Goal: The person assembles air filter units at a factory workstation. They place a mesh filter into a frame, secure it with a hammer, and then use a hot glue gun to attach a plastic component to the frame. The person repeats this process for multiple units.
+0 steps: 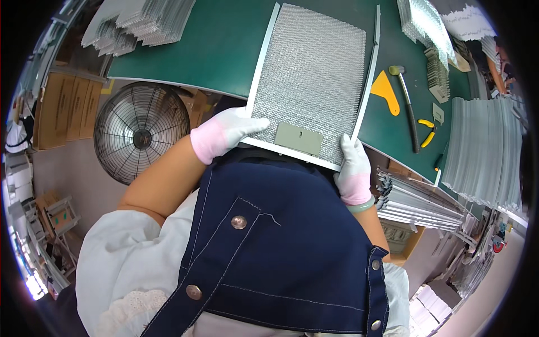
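Because the near end of the mesh panel (311, 62) juts past the edge of the green bench (196, 70) toward the wearer's apron (297, 224), its two near corners are within easy reach of both hands. The left hand (233, 126) pinches one corner, thumb laid flat on the mesh, fingers mostly hidden beneath. The right hand (355, 165) pinches the opposite corner, thumb over the top and the other fingers around the outside of the right rail (368, 78). This paired grip probably keeps the near rail (292, 153) square and the panel from sliding. Along the left rail (263, 56) the mesh sits close, whereas a gap shows beside the right rail's far part, which may be why that corner is held from outside. A grey-green plate (298, 139) lies on the mesh by the near rail. To the right, a scraper (384, 90), hammer (407, 101) and pliers (429, 133) lie apart from the panel, seemingly left clear of it yet handy.
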A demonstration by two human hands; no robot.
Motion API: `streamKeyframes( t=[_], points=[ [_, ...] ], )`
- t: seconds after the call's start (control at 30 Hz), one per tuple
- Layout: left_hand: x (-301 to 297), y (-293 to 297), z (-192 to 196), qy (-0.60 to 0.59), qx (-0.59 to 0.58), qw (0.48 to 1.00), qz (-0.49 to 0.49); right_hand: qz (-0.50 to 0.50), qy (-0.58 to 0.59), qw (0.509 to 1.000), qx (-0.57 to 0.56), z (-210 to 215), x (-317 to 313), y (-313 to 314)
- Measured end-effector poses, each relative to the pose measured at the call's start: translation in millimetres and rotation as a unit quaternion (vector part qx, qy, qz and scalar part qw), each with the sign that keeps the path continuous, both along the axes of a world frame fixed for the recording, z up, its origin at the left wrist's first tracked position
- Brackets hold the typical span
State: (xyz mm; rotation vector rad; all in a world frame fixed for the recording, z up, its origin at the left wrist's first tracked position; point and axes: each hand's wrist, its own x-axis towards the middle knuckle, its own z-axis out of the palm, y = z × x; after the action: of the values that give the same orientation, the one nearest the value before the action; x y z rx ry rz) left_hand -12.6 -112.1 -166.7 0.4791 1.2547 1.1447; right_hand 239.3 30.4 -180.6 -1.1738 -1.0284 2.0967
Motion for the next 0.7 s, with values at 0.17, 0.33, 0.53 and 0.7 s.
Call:
streamKeyframes(
  t=[0.17, 0.33, 0.53, 0.7],
  points=[
    [-7, 13, 12, 0.142, -0.003, 0.987, 0.079, 0.088, -0.03, 0.995, 0.039, 0, 2, 6],
    [-12, 14, -3, 0.194, 0.033, 0.98, 0.028, 0.119, 0.004, 0.992, 0.046, -7, 18, 31],
    [-24, 25, 28, 0.214, 0.042, 0.975, -0.033, 0.12, -0.039, 0.985, 0.118, -6, 14, 36],
    [-37, 48, 22, 0.11, 0.085, 0.985, 0.101, 0.082, -0.036, 0.99, 0.108, 1, -1, 15]
  ],
)
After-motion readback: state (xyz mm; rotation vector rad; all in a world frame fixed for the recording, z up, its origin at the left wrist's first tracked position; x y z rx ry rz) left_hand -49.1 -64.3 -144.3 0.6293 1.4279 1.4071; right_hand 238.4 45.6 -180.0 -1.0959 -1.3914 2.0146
